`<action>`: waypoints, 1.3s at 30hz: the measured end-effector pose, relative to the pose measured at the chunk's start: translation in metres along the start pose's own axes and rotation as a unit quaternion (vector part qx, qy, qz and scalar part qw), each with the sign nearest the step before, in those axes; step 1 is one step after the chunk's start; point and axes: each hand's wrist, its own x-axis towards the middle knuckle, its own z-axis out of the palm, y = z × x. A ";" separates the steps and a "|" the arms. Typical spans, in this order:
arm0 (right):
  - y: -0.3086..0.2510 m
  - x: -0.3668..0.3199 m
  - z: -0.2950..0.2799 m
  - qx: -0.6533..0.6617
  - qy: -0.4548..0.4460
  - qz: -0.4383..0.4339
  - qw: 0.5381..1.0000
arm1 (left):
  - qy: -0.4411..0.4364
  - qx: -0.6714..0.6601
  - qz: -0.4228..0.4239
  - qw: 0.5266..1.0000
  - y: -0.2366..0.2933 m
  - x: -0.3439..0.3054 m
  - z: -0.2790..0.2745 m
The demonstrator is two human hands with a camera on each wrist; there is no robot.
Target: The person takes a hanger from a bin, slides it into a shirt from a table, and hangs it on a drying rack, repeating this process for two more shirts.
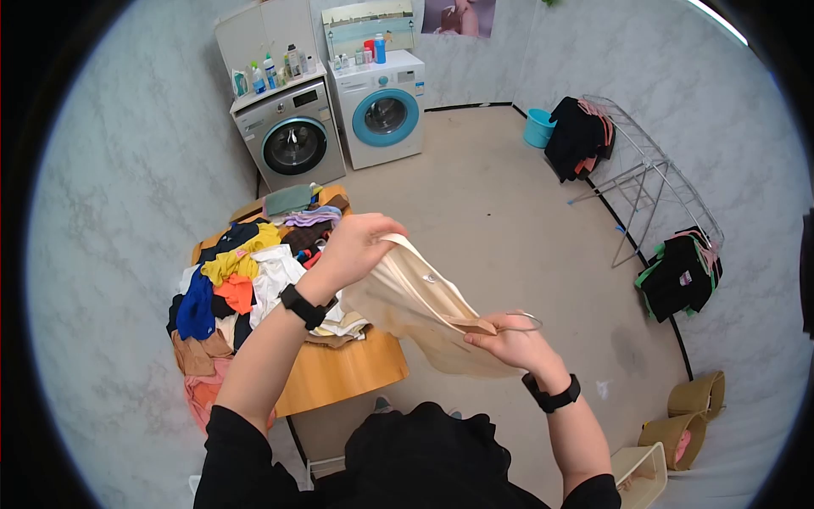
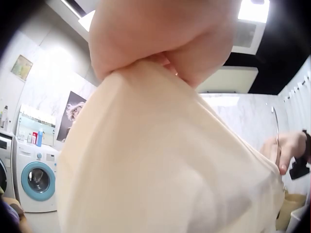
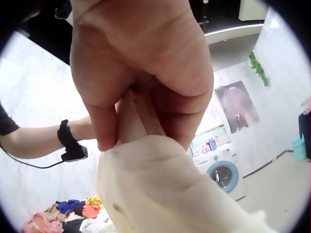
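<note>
A cream garment (image 1: 424, 318) is stretched in the air between both hands. The left hand (image 1: 363, 246) pinches its upper edge, fingers curled over the cloth; in the left wrist view that hand (image 2: 165, 39) is above the hanging fabric (image 2: 146, 160). The right hand (image 1: 513, 339) grips a wooden hanger (image 1: 471, 325) with a metal hook (image 1: 532, 321), partly inside the garment's opening. From the right wrist view, the right hand (image 3: 146, 68) has thumb and fingers around the hanger (image 3: 141, 114), with the cream cloth (image 3: 160, 179) just below.
Piled clothes (image 1: 254, 271) lie on a wooden table (image 1: 339, 377) at the left. Two washing machines (image 1: 386, 114) stand at the back. A metal drying rack (image 1: 649, 170) with dark hanging garments (image 1: 682, 276) is at the right, near a blue bucket (image 1: 538, 127) and woven baskets (image 1: 674, 437).
</note>
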 end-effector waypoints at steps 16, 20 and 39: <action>-0.019 -0.001 -0.055 -0.021 0.133 -0.040 0.990 | -0.087 -0.047 0.084 0.992 0.039 -0.010 0.065; 0.021 -0.036 -0.083 -0.002 0.163 -0.016 0.986 | -0.043 -0.114 0.029 0.992 0.026 -0.002 0.050; 0.065 -0.082 -0.082 0.101 0.402 -0.024 0.910 | -0.165 -0.232 0.046 0.958 0.042 0.056 0.079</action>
